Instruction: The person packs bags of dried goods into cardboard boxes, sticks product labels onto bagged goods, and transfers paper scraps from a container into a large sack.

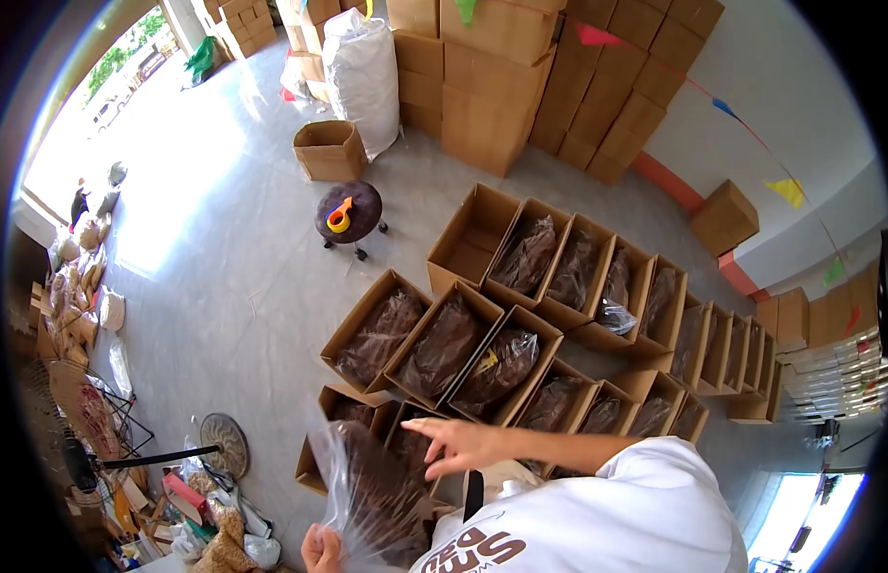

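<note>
At the bottom of the head view, my left hand (324,549) is closed on the gathered edge of a clear plastic bag (372,487) with something dark brown inside. My right hand (453,444) reaches in from the right above the bag, fingers apart and holding nothing. The bag partly covers two open cardboard boxes beneath it, including the left box (310,468). Just beyond, open boxes (396,371) hold similar brown contents in clear plastic. What the brown contents are, I cannot make out.
Rows of open boxes (644,329) run to the right. A round stool (363,198) carries an orange tape dispenser (339,220). Behind it are an open carton (329,158) and a large white sack (363,86). A standing fan (224,446) and loose bags are at left.
</note>
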